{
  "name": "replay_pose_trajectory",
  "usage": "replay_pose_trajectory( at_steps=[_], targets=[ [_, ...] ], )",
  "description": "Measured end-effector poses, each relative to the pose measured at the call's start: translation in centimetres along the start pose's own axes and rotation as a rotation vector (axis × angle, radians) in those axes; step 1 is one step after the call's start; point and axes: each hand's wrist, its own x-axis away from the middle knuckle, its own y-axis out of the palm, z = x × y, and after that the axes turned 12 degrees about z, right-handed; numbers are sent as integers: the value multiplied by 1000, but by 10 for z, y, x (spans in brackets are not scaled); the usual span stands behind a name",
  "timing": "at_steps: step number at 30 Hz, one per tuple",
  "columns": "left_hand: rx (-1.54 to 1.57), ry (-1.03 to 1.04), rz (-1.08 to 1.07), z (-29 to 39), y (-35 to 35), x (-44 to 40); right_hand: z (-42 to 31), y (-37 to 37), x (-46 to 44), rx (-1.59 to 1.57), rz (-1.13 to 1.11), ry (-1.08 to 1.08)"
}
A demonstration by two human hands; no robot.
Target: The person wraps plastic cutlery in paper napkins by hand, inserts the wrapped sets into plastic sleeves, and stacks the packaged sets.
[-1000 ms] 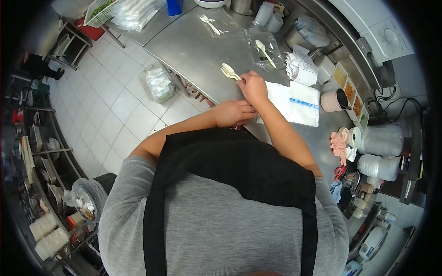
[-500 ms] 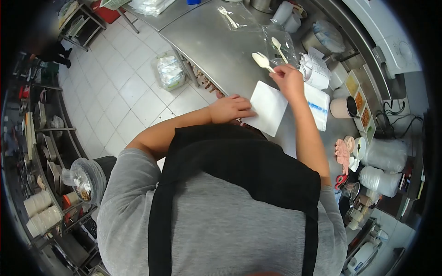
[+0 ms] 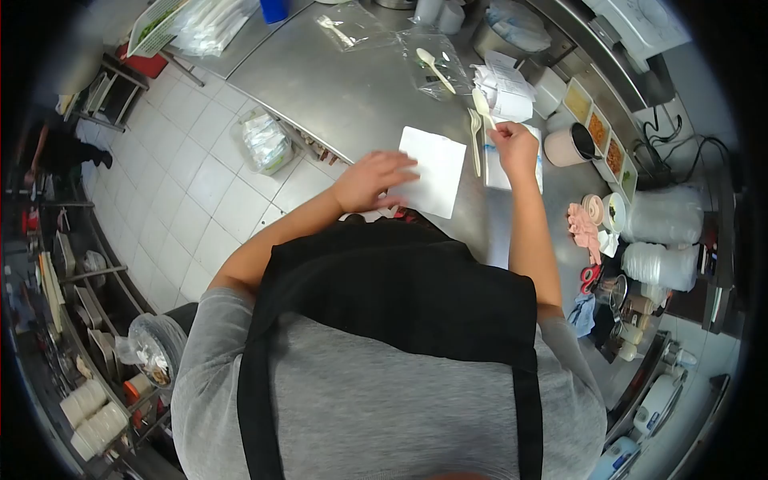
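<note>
My left hand (image 3: 376, 181) is open, fingers spread at the left edge of a white paper square (image 3: 434, 172) on the steel counter (image 3: 336, 104). My right hand (image 3: 515, 147) pinches the handle of a pale spoon (image 3: 481, 102), held over a stack of white napkins (image 3: 498, 170) that the hand partly hides. A pale fork (image 3: 476, 142) lies between the paper square and the napkins. Farther back, another spoon (image 3: 435, 70) rests on a clear plastic bag (image 3: 416, 48), and a fork (image 3: 336, 32) lies on a second clear bag.
Crumpled papers (image 3: 504, 90), a dark-topped cup (image 3: 570, 145) and a tray of food compartments (image 3: 614, 152) stand at the right. Red scissors (image 3: 590, 278) lie nearer me. A plastic tub (image 3: 264, 142) is on the floor at left. A person's dark shoe (image 3: 104, 158) shows far left.
The spoon and fork, together in my right hand before, are now apart: the fork lies on the counter, the spoon stays pinched. My left hand has spread its fingers beside the paper square.
</note>
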Motion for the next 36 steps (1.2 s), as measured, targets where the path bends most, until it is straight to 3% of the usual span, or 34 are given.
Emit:
replay_pose_trajectory(
  at_steps=[3, 8, 12, 15, 18, 21, 24, 27, 31, 36],
  targets=[
    [-66, 29, 64, -24, 16, -57, 6, -12, 2, -25, 45, 84],
    [-230, 174, -123, -58, 68, -145, 12, -30, 24, 7, 75, 175],
    [-234, 219, -258, -85, 110, -161, 20, -45, 51, 16, 70, 260],
    [-239, 189, -380, -83, 91, -164, 34, -57, 61, 19, 105, 275],
    [8, -138, -439, -86, 72, -160, 38, -62, 61, -7, 100, 268],
    [34, -307, -588, -86, 53, -170, 28, -51, 51, -41, 64, 159],
    [-109, -116, -352, -89, 48, -164, 13, -29, 30, -48, 9, 56],
    [-170, -59, -148, -98, 34, -155, 5, -11, 14, 4, -49, -43],
    [-103, -47, -108, -95, 28, -142, 6, 2, 1, 14, -32, -60],
    [-151, 27, -249, -90, 65, -136, 1, -3, 3, 19, -5, -2]
  ],
)
